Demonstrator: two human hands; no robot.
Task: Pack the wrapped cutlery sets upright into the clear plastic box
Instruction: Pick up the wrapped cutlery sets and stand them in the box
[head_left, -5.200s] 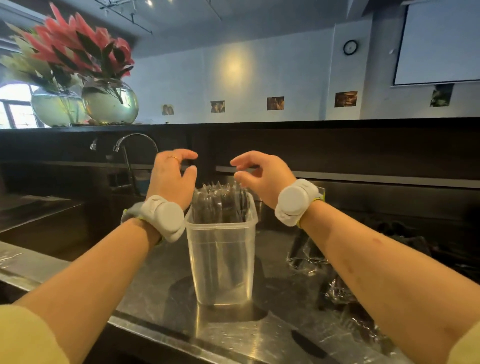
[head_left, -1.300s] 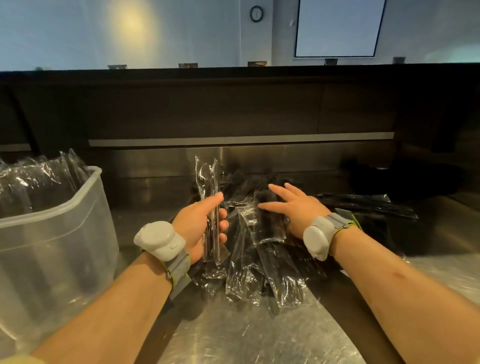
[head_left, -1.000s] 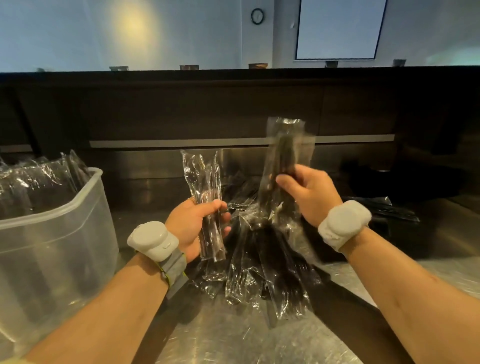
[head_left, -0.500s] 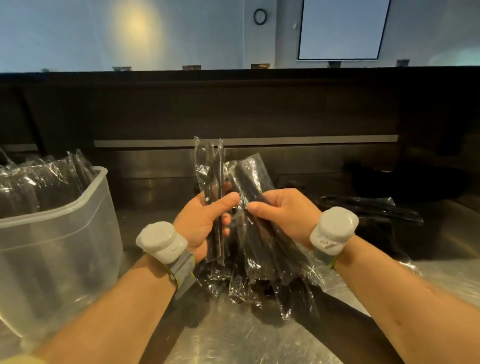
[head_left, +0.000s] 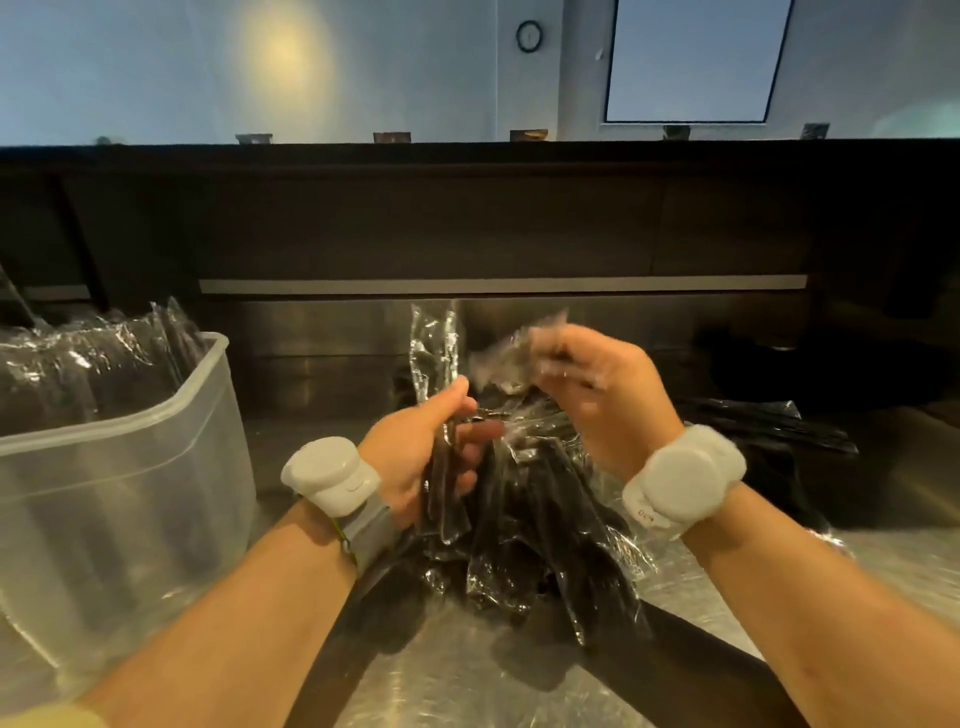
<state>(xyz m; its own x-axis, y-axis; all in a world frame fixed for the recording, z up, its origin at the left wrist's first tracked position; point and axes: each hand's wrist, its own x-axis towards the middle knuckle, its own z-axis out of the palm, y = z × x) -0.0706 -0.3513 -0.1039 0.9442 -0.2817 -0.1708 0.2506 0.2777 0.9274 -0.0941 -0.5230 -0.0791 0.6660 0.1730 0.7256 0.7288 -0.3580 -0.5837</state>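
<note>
Cutlery in clear wrap, one wrapped set, stands upright in the left hand. The fingers and thumb curl round its lower half, probably so it is already turned the right way for packing. Just beside it, the right hand is raised with its fingers bent over the crinkled top of a second set, seemingly bringing it across to join the first. Motion blur smears that hand, so I cannot tell whether it grips the wrapper or only touches it.

Below and between both hands a loose pile lies on the bench. How many pieces the left hand holds is hard to make out against that dark pile.

Well to the outside of the left hand stands the clear plastic box, with packed sets rising above its rim. Its far side is cut off by the frame. Beyond the right hand, more dark wrapped sets fade into shadow.
</note>
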